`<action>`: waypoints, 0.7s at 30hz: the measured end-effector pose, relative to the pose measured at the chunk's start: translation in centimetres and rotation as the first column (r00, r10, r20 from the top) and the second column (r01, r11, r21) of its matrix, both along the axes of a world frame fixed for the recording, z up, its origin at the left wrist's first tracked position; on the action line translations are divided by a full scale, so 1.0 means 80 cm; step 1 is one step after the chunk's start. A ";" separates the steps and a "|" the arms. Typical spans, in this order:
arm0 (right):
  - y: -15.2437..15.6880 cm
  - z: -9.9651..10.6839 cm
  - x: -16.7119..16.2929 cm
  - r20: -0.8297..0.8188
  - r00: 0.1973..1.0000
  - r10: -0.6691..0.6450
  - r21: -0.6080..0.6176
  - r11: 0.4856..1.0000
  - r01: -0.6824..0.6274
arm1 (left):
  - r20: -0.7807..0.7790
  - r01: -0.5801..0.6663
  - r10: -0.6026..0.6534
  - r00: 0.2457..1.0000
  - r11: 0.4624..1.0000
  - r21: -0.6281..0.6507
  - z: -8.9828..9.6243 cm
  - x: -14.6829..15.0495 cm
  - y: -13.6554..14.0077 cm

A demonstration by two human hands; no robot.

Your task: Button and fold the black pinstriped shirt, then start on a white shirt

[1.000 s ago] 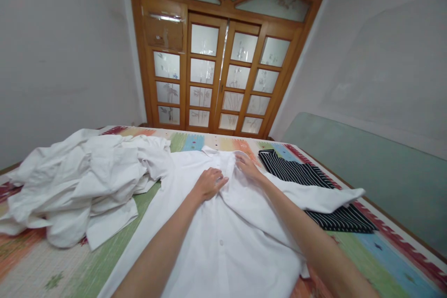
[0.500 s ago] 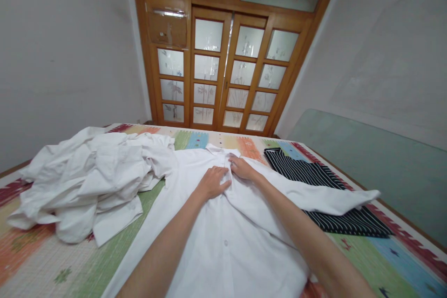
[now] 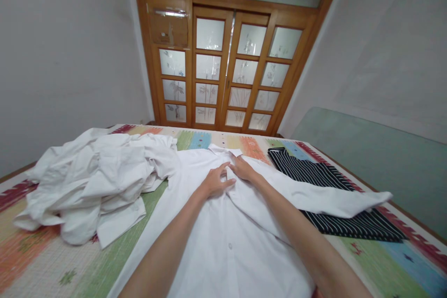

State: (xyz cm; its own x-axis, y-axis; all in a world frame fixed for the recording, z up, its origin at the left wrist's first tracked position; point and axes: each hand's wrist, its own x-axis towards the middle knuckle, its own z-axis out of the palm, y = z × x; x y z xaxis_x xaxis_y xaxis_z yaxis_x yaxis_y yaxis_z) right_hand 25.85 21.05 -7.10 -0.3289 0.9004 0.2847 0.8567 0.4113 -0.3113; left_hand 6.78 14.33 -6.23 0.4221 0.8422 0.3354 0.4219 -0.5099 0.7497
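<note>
A white long-sleeved shirt (image 3: 195, 223) lies front up, its collar pointing away from me and one sleeve stretched out to the right. My left hand (image 3: 217, 181) is at the front placket just below the collar, thumb and index finger curved around the fabric edge. Right beside it, my right hand (image 3: 242, 169) pinches the placket a little nearer the collar (image 3: 223, 150). The fingertips of both hands nearly meet, and whatever button lies between them is hidden. Lower on the placket a button (image 3: 230, 246) shows.
On the left lies a crumpled heap of white clothes (image 3: 104, 172) against the shirt's shoulder. A folded black-and-white striped garment (image 3: 314, 172) sits under the right sleeve. Everything rests on a colourful patterned bedspread (image 3: 80, 265). Beyond stand wooden doors (image 3: 225, 70) with glass panes.
My left thumb and index finger have spread further apart at the placket. My right hand stays close to the collar, its fingers shifted slightly. The shirt lies as before.
</note>
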 end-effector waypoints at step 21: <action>-0.035 0.069 0.030 -0.047 0.994 0.094 -0.272 0.957 -0.103 | 0.191 0.074 -0.029 0.981 0.970 -0.231 0.014 -0.012 0.002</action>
